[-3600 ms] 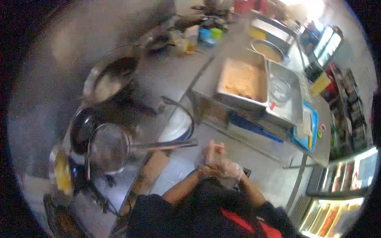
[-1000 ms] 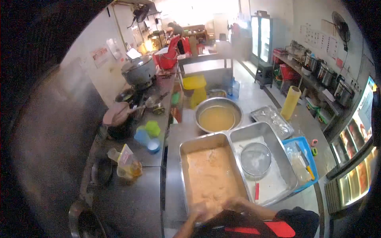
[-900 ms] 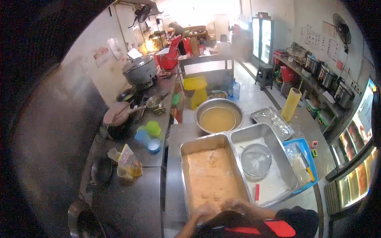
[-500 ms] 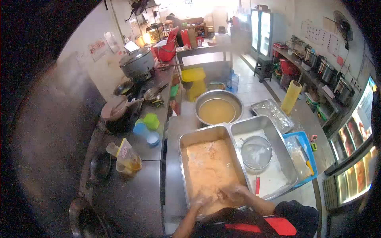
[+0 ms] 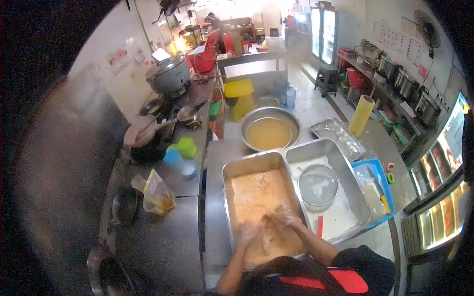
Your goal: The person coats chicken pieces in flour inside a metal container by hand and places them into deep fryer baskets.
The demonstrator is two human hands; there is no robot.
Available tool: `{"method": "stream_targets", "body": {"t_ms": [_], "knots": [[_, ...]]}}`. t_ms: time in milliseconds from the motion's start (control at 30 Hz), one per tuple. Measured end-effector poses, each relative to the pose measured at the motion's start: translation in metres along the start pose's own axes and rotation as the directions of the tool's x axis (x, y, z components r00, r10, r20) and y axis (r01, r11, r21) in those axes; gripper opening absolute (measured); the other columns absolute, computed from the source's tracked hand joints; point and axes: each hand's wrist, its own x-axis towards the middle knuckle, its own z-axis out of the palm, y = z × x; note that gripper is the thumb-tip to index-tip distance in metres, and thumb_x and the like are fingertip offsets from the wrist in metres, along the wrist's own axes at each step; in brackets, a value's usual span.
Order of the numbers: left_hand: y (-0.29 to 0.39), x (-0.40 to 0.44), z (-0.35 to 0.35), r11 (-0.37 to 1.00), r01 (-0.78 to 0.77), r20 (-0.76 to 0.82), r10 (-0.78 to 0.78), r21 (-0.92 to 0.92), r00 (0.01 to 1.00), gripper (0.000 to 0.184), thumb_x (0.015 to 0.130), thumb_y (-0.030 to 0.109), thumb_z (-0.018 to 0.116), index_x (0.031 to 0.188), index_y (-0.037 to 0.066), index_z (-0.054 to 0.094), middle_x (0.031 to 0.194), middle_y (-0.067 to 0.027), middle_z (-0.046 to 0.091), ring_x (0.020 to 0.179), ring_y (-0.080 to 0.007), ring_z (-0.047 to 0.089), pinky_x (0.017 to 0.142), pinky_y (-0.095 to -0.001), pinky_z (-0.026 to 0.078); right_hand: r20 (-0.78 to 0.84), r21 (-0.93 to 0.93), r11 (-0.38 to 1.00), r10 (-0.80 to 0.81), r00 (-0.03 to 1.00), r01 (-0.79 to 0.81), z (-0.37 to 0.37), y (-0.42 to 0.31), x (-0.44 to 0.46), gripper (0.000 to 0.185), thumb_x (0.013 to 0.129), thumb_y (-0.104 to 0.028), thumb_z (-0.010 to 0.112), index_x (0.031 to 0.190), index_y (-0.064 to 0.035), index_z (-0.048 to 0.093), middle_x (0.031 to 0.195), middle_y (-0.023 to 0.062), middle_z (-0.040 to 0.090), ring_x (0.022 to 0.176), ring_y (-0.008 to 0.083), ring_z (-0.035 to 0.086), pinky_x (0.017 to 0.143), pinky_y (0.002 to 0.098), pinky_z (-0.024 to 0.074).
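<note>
A deep metal tray [image 5: 228, 197] in front of me holds a layer of orange-tinted powder [image 5: 252, 192]. My left hand [image 5: 246, 233] is in the powder near the tray's left side, its fingers loosely stretched and somewhat blurred. Across from it, my right hand [image 5: 286, 216] reaches in over the right wall with its fingers apart, dusted with powder. A pale, coated lump [image 5: 268, 241] lies between and below the hands; its kind is unclear. Beside this tray stands a second metal tray [image 5: 363, 209] with white powder and a round sieve [image 5: 318, 186] with a red handle.
Behind the trays is a metal bowl [image 5: 244, 130] of yellowish liquid. A blue tray [image 5: 387, 197] with a bag and a yellow-handled tool sits at the right. Plastic jugs [image 5: 158, 192], cups [image 5: 187, 169] and pans [image 5: 140, 130] line the left counter. Another person [image 5: 216, 24] is far back.
Both hands have moved forward, farther into the tray, away from its near edge. The pale lump now shows in the powder near them. The view has shifted slightly.
</note>
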Motion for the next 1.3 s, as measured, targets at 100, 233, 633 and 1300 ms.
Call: {"method": "stream_targets", "body": {"t_ms": [100,233,633,1300], "knots": [[0.011,0.009,0.003,0.994,0.094,0.009,-0.094,-0.061,0.996,0.05,0.071,0.044,0.059,0.1,0.003,0.062,0.097,-0.0254,0.06,0.096,-0.0351,0.058,0.082,-0.0428,0.045,-0.078,-0.112,0.914,-0.399,0.914,0.39,0.079,0.052,0.079,0.039,0.088,-0.035,0.046,0.115,-0.0089,0.054,0.106,0.0155,0.058,0.094,0.0238,0.056,0.079,0.0354,0.0439],[0.029,-0.001,-0.01,0.966,0.142,0.037,-0.137,-0.216,0.99,0.049,0.08,0.042,0.049,0.112,0.005,0.055,0.109,-0.0217,0.058,0.1,-0.0339,0.057,0.086,-0.0407,0.043,-0.255,0.087,0.844,-0.495,0.83,0.53,0.097,0.027,0.049,0.041,0.084,-0.039,0.047,0.116,-0.0144,0.057,0.112,0.0162,0.057,0.101,0.027,0.054,0.083,0.0399,0.0416],[-0.019,-0.005,0.031,0.946,0.213,0.099,-0.194,-0.243,0.976,0.05,0.084,0.046,0.044,0.099,0.001,0.06,0.106,-0.0211,0.057,0.1,-0.0285,0.054,0.089,-0.037,0.04,0.237,-0.162,0.96,-0.188,0.953,0.23,0.088,0.076,0.043,0.03,0.088,-0.028,0.049,0.103,-0.0058,0.061,0.096,0.0093,0.062,0.084,0.0176,0.056,0.075,0.0326,0.0448],[-0.019,-0.008,0.092,0.854,-0.156,-0.45,-0.1,-0.497,0.887,0.027,0.076,0.023,0.06,0.096,0.004,0.06,0.086,-0.0154,0.061,0.08,-0.0294,0.059,0.071,-0.0399,0.048,-0.233,-0.018,0.946,-0.32,0.918,0.325,0.058,-0.027,0.055,0.041,0.077,-0.044,0.06,0.086,-0.0037,0.066,0.067,0.0226,0.06,0.07,0.0255,0.064,0.065,0.0349,0.048]]}}
